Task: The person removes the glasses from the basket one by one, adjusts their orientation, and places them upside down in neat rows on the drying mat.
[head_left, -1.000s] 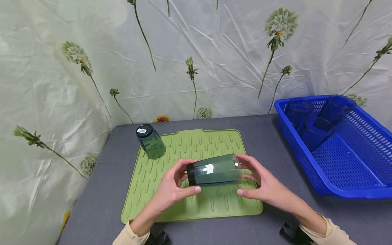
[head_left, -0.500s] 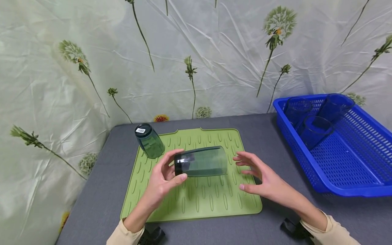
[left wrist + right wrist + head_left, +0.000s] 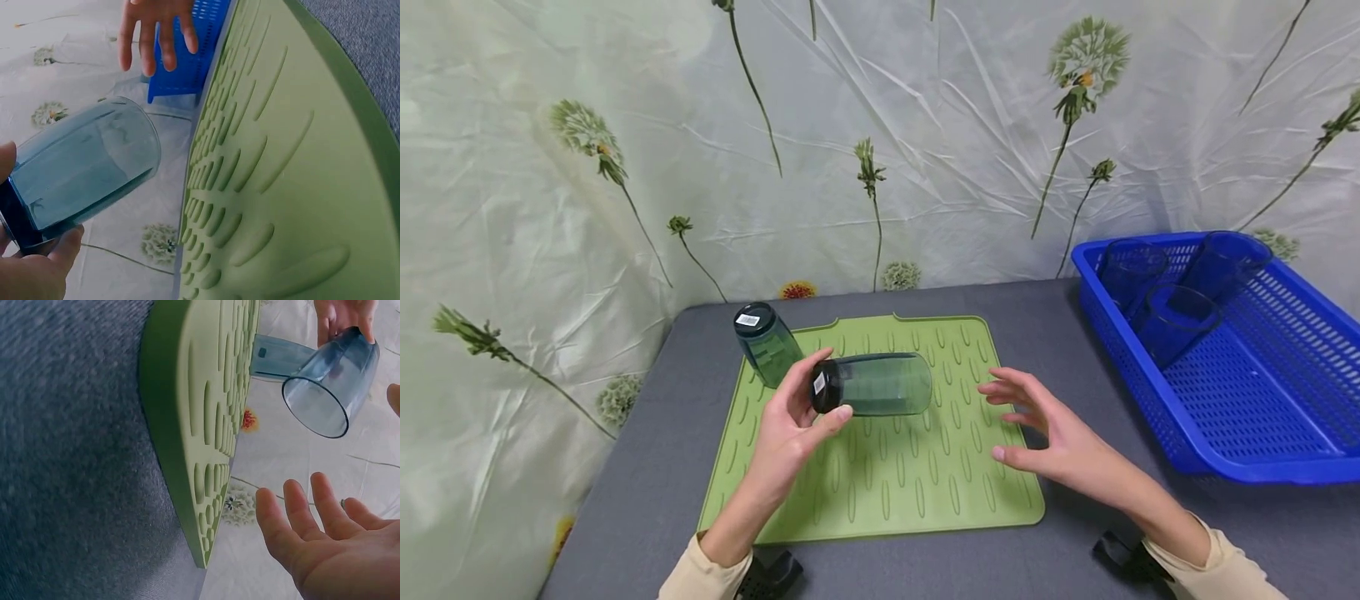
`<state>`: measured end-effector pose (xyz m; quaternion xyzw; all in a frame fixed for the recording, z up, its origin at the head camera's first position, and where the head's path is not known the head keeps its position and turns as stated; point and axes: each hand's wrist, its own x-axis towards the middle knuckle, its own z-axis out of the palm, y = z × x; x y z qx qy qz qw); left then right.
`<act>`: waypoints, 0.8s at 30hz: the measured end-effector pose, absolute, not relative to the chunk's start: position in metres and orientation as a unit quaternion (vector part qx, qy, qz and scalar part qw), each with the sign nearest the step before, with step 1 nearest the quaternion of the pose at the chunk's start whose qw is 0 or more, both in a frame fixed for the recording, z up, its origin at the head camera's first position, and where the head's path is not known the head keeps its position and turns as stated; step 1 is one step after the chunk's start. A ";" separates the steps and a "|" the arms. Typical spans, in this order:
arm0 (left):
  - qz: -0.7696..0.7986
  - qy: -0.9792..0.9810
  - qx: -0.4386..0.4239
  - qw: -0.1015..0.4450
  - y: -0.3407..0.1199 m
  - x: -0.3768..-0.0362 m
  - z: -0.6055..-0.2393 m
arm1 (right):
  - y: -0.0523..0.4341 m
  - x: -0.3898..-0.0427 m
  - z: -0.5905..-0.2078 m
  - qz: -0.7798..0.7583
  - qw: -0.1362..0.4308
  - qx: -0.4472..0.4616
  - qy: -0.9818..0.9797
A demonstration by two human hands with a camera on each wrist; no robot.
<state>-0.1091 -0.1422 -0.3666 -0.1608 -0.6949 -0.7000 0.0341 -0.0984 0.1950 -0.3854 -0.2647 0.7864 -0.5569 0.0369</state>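
Note:
My left hand (image 3: pixel 786 429) grips a tinted drinking glass (image 3: pixel 883 385) by its dark, labelled base. The glass lies sideways above the green ribbed mat (image 3: pixel 917 500), its mouth pointing right; in the right wrist view the open rim (image 3: pixel 315 407) faces the camera. My right hand (image 3: pixel 1048 437) hovers over the mat's right side, fingers spread and loosely bent, touching nothing. A second tinted glass (image 3: pixel 767 346) stands upside down at the mat's far left corner, partly behind my left fingers.
A blue perforated basket (image 3: pixel 1180 433) stands on the right of the grey cloth-covered table (image 3: pixel 632 500). Several clear glasses (image 3: pixel 1176 321) sit in its far left end. A flower-printed sheet (image 3: pixel 955 167) hangs behind the table.
My right hand has let go of the glass and drawn slightly right. My left hand has carried the glass left and turned it, so its base label now shows.

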 end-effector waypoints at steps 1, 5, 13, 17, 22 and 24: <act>-0.697 -0.698 -0.157 0.037 -0.142 -0.109 -0.367 | 0.196 -0.098 -0.385 -0.556 0.037 -0.263 0.787; -0.683 -0.715 -0.140 0.053 -0.143 -0.110 -0.365 | 0.198 -0.098 -0.383 -0.560 0.036 -0.259 0.787; -0.636 -0.763 -0.105 0.047 -0.146 -0.111 -0.359 | 0.201 -0.100 -0.383 -0.555 0.033 -0.264 0.788; -0.641 -0.760 -0.096 0.045 -0.148 -0.113 -0.358 | 0.202 -0.101 -0.383 -0.551 0.032 -0.263 0.791; -0.636 -0.766 -0.083 0.043 -0.154 -0.115 -0.359 | 0.203 -0.103 -0.384 -0.552 0.036 -0.264 0.790; -0.626 -0.774 -0.086 0.041 -0.155 -0.115 -0.358 | 0.204 -0.104 -0.384 -0.553 0.039 -0.264 0.790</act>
